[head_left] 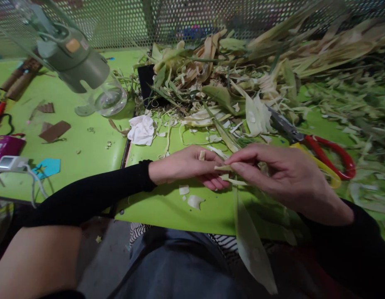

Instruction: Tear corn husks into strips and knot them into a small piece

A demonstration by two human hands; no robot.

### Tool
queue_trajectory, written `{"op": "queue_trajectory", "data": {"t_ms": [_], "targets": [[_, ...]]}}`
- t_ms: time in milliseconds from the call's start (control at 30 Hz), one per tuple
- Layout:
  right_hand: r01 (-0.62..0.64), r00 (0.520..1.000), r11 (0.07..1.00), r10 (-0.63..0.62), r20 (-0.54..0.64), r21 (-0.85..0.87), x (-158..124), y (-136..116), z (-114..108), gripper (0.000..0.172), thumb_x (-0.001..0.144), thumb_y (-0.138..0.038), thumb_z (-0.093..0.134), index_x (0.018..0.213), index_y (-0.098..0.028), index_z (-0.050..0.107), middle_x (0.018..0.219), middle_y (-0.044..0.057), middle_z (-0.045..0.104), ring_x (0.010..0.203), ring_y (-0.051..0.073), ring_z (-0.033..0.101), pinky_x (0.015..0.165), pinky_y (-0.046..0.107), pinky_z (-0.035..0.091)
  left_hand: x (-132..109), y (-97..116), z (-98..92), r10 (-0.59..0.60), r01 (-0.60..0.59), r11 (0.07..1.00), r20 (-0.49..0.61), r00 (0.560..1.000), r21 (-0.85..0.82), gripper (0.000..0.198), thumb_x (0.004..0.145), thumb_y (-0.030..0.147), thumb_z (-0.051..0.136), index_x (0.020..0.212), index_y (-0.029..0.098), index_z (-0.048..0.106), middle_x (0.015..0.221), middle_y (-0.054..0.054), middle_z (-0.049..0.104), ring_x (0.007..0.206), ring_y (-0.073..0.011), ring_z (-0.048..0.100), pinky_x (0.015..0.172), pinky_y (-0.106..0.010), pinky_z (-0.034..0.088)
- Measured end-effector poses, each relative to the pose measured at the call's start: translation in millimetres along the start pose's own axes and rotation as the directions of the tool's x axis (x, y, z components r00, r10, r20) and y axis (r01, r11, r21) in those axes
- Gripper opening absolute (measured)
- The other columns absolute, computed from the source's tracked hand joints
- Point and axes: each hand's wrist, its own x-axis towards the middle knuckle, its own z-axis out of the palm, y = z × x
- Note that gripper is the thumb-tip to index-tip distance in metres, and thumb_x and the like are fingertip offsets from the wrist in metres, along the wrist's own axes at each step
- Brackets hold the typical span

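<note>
My left hand (191, 166) is curled around narrow pale corn husk strips (223, 168), its thumb lying along them. The thumb and forefinger of my right hand (282, 174) pinch the same strips just to the right, so the fingertips of both hands nearly meet. A long, broad corn husk leaf (253, 245) hangs from below the hands over the table's front edge. Where it joins the held strips is hard to make out. Beside my right hand lie scissors (326, 153) with red and yellow handles, their blades pointing toward the husk pile.
A heap of husks and shreds (208, 79) covers the back and right of the green table (167, 211). A crumpled white tissue (142, 129), a large clear-bottomed bottle (89, 68), brown scraps (54, 131) and a purple box (7, 149) with a white charger lie left.
</note>
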Motion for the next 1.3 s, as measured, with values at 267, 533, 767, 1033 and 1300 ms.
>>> {"op": "queue_trajectory", "data": {"t_ms": [267,533,767,1033,1300], "targets": [[0.074,0.996,0.984,-0.064,0.066,-0.163,1.3,0.2,-3.4,0.025,0.101,-0.036,0.056,0.096,-0.030,0.080,0.080,0.003,0.079,0.069,0.023,0.072,0.061,0.036,0.051,-0.5,0.4,2.2,-0.064,0.064,0.997,0.015,0.998,-0.052,0.015,0.101,0.020,0.065,0.090,0.011,0.070,0.086,-0.007,0.079,0.078,-0.0119,0.076,0.097,-0.036,0.062],[0.092,0.995,0.973,-0.085,0.042,-0.210,1.2,0.7,-4.0,0.021,0.098,-0.034,0.059,0.091,-0.027,0.077,0.069,0.002,0.074,0.065,0.022,0.069,0.057,0.035,0.049,2.1,-1.9,2.1,-0.045,0.043,0.985,-0.012,0.999,-0.166,0.019,0.104,0.016,0.058,0.090,0.011,0.069,0.080,-0.008,0.078,0.077,-0.0115,0.077,0.089,-0.029,0.062],[0.212,0.965,0.956,-0.171,0.197,-0.205,3.4,12.3,-13.3,0.027,0.102,-0.034,0.055,0.092,-0.030,0.079,0.071,0.001,0.076,0.065,0.021,0.070,0.063,0.037,0.051,2.7,-0.5,2.1,-0.053,0.051,0.979,-0.003,0.999,-0.196,0.019,0.102,0.016,0.061,0.086,0.010,0.069,0.080,-0.006,0.078,0.074,-0.0092,0.076,0.083,-0.024,0.061],[0.129,0.981,0.942,-0.075,0.181,-0.310,2.8,5.3,-8.8,0.024,0.097,-0.028,0.050,0.086,-0.027,0.070,0.075,0.004,0.075,0.065,0.022,0.069,0.056,0.035,0.047,1.4,-0.6,3.0,0.012,-0.014,0.979,-0.015,1.000,-0.203,0.013,0.096,0.006,0.061,0.088,0.010,0.070,0.085,-0.007,0.078,0.081,-0.0104,0.076,0.093,-0.028,0.061],[0.081,0.987,0.927,-0.023,0.160,-0.366,4.8,-1.7,-8.6,0.015,0.092,-0.027,0.051,0.083,-0.027,0.063,0.070,0.005,0.070,0.058,0.022,0.063,0.055,0.036,0.043,0.0,-3.5,3.6,0.117,-0.116,0.991,-0.002,0.993,-0.070,0.004,0.092,0.007,0.070,0.093,0.010,0.067,0.088,-0.004,0.075,0.083,-0.0109,0.073,0.093,-0.033,0.060]]}}
